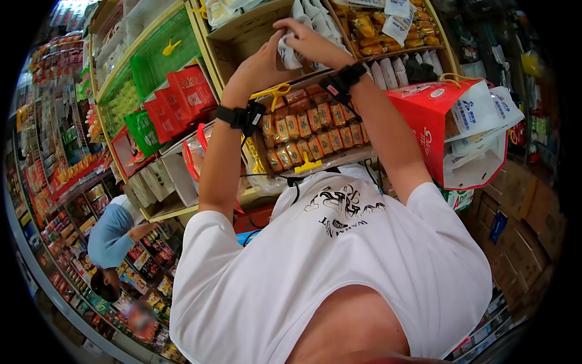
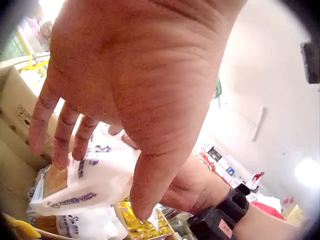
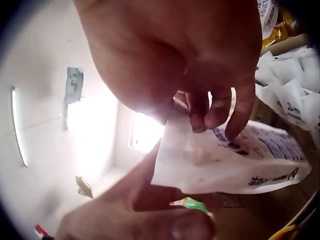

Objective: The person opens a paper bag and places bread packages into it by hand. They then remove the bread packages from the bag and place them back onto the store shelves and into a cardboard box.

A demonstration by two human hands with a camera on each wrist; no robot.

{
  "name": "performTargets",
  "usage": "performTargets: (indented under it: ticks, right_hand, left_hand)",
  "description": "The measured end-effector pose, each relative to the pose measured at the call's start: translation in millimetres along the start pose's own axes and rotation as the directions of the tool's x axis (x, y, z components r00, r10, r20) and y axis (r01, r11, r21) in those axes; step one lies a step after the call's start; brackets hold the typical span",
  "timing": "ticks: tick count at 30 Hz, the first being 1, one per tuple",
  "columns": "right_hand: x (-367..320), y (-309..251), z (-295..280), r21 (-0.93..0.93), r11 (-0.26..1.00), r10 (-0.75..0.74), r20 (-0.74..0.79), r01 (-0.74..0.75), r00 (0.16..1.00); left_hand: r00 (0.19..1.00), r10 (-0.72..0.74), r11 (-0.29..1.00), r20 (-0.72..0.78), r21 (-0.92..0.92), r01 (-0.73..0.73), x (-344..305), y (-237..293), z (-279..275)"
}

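A white printed packet (image 1: 290,53) is between my two hands, over an open cardboard box (image 1: 242,43). In the right wrist view, my right hand (image 3: 200,55) pinches the packet (image 3: 220,160) near its upper edge, with fingers bent against the print. My left hand (image 1: 260,68) is beside the packet's other side. Its fingers (image 2: 62,132) reach down fairly straight and spread, with the thumb apart, in the left wrist view. More white packets (image 3: 287,95) stand in a row beside the held one.
Wrapped orange snacks (image 1: 312,130) fill a box below my hands. Yellow-wrapped snacks (image 1: 367,27) lie at the upper right. A red paper bag (image 1: 418,127) holding white packets stands right. Green baskets (image 1: 160,57) and red packs (image 1: 185,91) line the left. A person in blue (image 1: 109,233) bends beside shelves.
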State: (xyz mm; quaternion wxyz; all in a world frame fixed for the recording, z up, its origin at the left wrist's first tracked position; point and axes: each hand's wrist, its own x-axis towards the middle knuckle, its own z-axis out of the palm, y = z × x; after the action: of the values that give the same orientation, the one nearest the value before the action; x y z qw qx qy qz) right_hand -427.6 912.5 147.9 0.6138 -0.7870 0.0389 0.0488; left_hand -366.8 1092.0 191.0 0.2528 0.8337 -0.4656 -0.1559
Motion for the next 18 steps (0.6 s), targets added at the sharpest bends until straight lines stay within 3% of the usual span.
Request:
performTargets:
  ticks: [2, 4, 6, 7, 8, 10, 11, 12, 14, 15, 16, 17, 18]
  right_hand:
    - [10.0, 41.2, 26.5, -0.05, 0.999, -0.001, 0.048, 0.004, 0.999]
    - [24.0, 83.9, 40.1, -0.244, 0.969, -0.051, -0.05, 0.037, 0.997]
    - [13.2, 61.5, 37.2, -0.202, 0.979, -0.005, -0.049, -0.005, 0.999]
    - [11.5, 61.1, 36.1, -0.267, 0.958, 0.1, -0.033, -0.105, 0.994]
    - [9.1, 57.6, 37.1, -0.332, 0.923, 0.198, -0.022, -0.194, 0.98]
    - [4.2, 51.0, 35.9, -0.354, 0.899, 0.261, -0.044, -0.26, 0.964]
    - [2.2, 54.5, 38.3, -0.3, 0.919, 0.241, -0.092, -0.257, 0.966]
    - [-1.6, 58.7, 39.8, -0.245, 0.935, 0.227, -0.142, -0.256, 0.964]
    - [-13.5, 65.5, 39.5, -0.206, 0.956, 0.158, -0.235, -0.208, 0.959]
    - [-19.1, 68.2, 35.9, -0.175, 0.973, 0.085, -0.327, -0.148, 0.941]
    - [-25.8, 71.3, 28.7, -0.178, 0.972, 0.086, -0.332, -0.152, 0.939]
    - [-34.4, 74.3, 19.5, -0.184, 0.981, -0.04, -0.484, -0.057, 0.874]
    - [-43.7, 74.7, 11.4, -0.204, 0.978, -0.158, -0.617, 0.037, 0.771]
  left_hand:
    - [0.955, -0.143, 0.985, 0.262, -0.057, 0.163, 11.3, -22.0, 10.9]
    - [0.936, -0.173, 0.985, 0.305, 0.033, 0.171, 21.5, -46.0, 36.7]
    - [0.849, -0.252, 0.967, 0.464, 0.1, 0.233, 24.9, -53.7, 46.4]
    - [0.838, -0.24, 0.969, 0.491, 0.071, 0.237, 34.4, -86.8, 80.9]
    - [0.837, -0.24, 0.969, 0.491, 0.07, 0.237, 35.1, -79.1, 81.1]
    - [0.621, -0.506, 0.718, 0.598, -0.107, 0.688, 41.4, -55.1, 81.7]
    - [0.554, -0.494, 0.707, 0.67, -0.062, 0.705, 47.5, -58.0, 80.6]
    - [0.552, -0.49, 0.708, 0.674, -0.062, 0.704, 51.0, -69.8, 93.6]
    - [0.627, -0.364, 0.837, 0.689, -0.054, 0.545, 52.0, -81.8, 117.9]
    - [0.63, -0.357, 0.84, 0.69, -0.058, 0.54, 54.9, -77.6, 117.2]
    - [0.587, -0.406, 0.765, 0.7, -0.092, 0.638, 57.5, -73.3, 116.5]
    - [0.539, -0.449, 0.675, 0.713, -0.124, 0.727, 59.9, -63.4, 110.7]
    - [0.54, -0.445, 0.677, 0.714, -0.127, 0.725, 61.8, -60.4, 110.3]
